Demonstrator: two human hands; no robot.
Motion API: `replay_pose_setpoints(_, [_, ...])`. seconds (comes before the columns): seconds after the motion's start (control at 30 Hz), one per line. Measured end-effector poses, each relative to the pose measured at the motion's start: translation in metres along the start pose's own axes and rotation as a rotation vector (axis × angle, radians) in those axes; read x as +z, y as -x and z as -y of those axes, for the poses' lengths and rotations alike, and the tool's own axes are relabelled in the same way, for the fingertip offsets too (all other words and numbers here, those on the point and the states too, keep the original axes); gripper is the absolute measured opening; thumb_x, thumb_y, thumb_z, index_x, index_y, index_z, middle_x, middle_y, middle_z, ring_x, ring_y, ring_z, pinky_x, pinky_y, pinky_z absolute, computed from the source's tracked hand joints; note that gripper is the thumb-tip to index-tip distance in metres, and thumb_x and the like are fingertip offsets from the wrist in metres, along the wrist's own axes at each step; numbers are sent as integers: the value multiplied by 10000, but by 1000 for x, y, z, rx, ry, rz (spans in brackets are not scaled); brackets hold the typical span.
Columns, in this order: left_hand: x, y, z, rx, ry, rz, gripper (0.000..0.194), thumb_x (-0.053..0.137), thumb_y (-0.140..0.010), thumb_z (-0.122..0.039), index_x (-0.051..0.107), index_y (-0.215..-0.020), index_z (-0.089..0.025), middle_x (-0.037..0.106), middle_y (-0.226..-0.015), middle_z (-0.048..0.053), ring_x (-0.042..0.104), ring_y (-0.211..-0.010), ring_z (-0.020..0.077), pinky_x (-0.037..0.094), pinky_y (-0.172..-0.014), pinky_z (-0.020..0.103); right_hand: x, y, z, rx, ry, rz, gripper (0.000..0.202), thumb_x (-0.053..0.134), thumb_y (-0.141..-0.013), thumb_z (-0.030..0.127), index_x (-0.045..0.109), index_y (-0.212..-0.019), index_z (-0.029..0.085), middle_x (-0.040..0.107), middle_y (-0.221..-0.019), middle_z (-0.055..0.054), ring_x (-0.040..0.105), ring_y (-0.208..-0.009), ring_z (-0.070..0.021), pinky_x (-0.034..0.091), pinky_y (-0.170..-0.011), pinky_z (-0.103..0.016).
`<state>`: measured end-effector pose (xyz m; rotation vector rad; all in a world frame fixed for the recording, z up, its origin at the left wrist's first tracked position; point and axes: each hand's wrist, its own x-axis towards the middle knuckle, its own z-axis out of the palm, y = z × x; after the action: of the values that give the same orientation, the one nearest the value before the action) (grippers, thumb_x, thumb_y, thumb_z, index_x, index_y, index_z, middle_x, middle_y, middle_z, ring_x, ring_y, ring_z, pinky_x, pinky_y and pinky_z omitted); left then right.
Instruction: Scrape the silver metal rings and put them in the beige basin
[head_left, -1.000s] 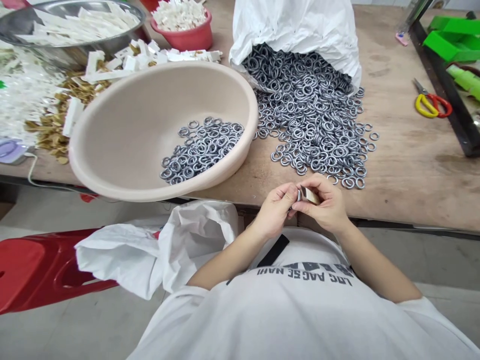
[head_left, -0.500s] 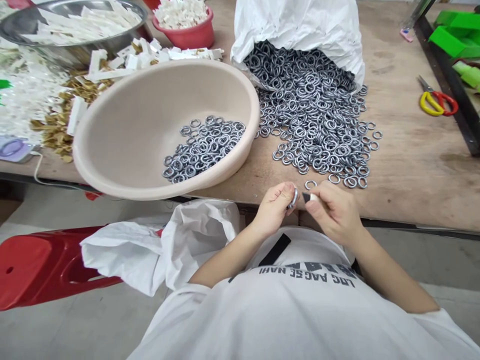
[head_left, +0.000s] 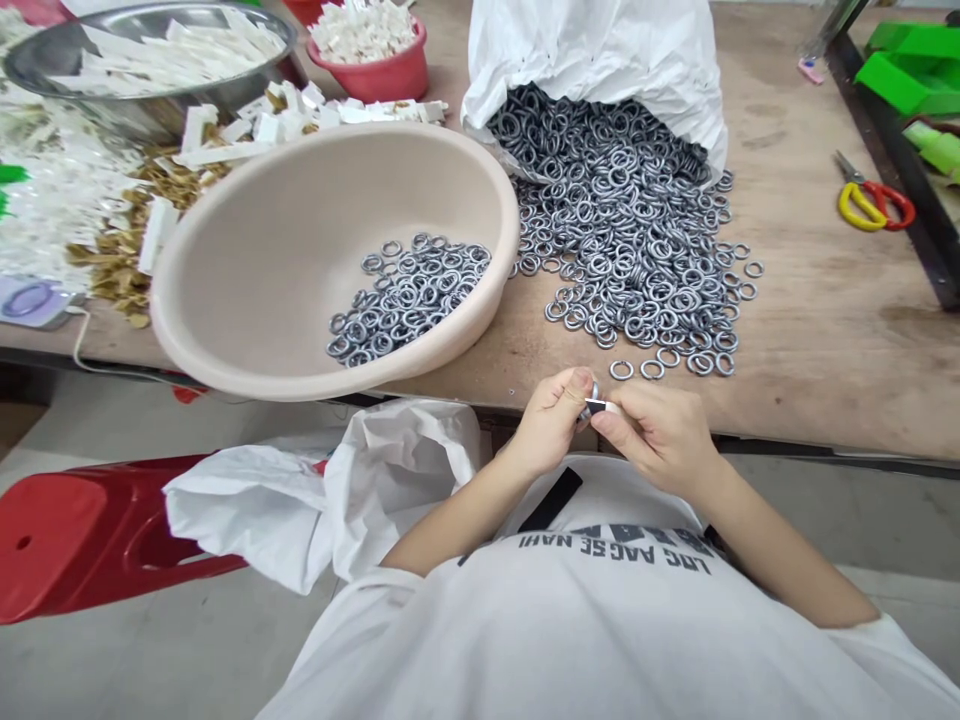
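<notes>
Pinched between the thumb and fingers of my left hand (head_left: 551, 422) is a grey metal ring (head_left: 595, 389), mostly covered by the fingertips. My right hand (head_left: 664, 430) grips a small flat piece with a dark tip (head_left: 596, 407) and a whitish part at the fingers; its kind is unclear. That tip is against or right beside the ring. Beyond my hands, a heap of similar rings (head_left: 637, 250) spills from a white sack (head_left: 592, 45) onto the table. More rings (head_left: 412, 295) lie in a large beige basin (head_left: 247, 240) to the left.
Scissors (head_left: 874, 203) with yellow and red handles lie at the right, near green bins (head_left: 911, 75). White strips fill a steel bowl (head_left: 135, 110) at the back left, beside a red bowl (head_left: 382, 80). Below the table edge are a red stool (head_left: 52, 545) and a white bag (head_left: 292, 510).
My right hand has moved left, bringing the dark tip up to the ring in my left hand. A loose ring near the table's front edge, earlier hidden behind my right hand, now shows.
</notes>
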<state>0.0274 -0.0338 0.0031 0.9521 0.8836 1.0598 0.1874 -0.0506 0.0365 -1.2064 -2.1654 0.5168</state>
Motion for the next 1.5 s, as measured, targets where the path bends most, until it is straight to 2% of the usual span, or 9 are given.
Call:
replay_pose_setpoints(0.23, [0,2,-3,42,8,20,553,538,-882,-637,475,-592,-171,418,-574,-14,359,-504,80,282,-505,250,2,0,-21,175,-75,-216,353,460,-1002,427,558,-732,221,502,-621,9,481,-613,-147,331,-602,-294])
replay_pose_setpoints(0.33, [-3,-1,-5,22,54,-21,522,580,-873,-607,486,-613,-164,432,-588,-22,373,-485,62,273,-478,231,2,0,-27,127,-1,-147,322,493,-982,458,624,-817,215,569,-702,-15,539,-687,-162,362,-640,-298])
replay_pose_setpoints(0.47, [-12,-8,-11,-52,200,-100,409,657,-853,-518,561,-706,-149,505,-632,-29,400,-442,32,259,-429,194,8,-5,-43,250,291,-7,294,592,-918,507,700,-978,240,627,-899,-50,594,-786,-201,343,-620,-306])
replay_pose_setpoints(0.63, [-21,-13,-17,-221,377,-128,333,721,-796,-443,643,-941,-154,634,-726,-8,506,-464,44,282,-381,158,18,-11,-55,299,421,32,206,578,-932,369,708,-1042,254,626,-972,-75,589,-772,-212,291,-578,-317])
replay_pose_setpoints(0.73, [-19,-12,-16,-253,388,-137,342,730,-780,-448,624,-940,-165,644,-755,-4,593,-538,80,308,-374,156,18,-15,-50,305,130,-51,169,573,-930,323,676,-1021,224,614,-970,-73,583,-816,-205,356,-625,-308])
replay_pose_setpoints(0.87, [-8,-8,-9,-134,197,-118,359,763,-759,-462,618,-906,-169,594,-688,-32,524,-481,56,284,-375,162,13,-19,-37,412,-631,-41,235,529,-961,436,575,-899,215,544,-752,14,469,-583,-114,365,-546,-257])
replay_pose_setpoints(0.93, [-5,-7,-4,-72,102,-102,365,768,-756,-477,632,-897,-169,567,-642,-43,485,-466,47,287,-401,168,12,-20,-30,466,-854,-9,290,559,-942,491,541,-851,215,492,-680,48,391,-508,-83,321,-492,-237])
replay_pose_setpoints(1.23, [1,-3,4,148,-80,-159,369,646,-858,-531,663,-811,-166,507,-589,-37,400,-478,52,311,-462,196,33,-13,-12,544,-997,-201,341,645,-885,526,550,-812,207,480,-649,61,382,-487,-61,311,-448,-213])
replay_pose_setpoints(1.5, [2,-3,0,44,82,-13,400,619,-885,-498,571,-687,-153,463,-605,-40,375,-456,40,299,-413,180,27,-13,-10,377,-1067,-140,281,768,-808,419,647,-986,239,627,-791,23,594,-684,-120,517,-636,-256])
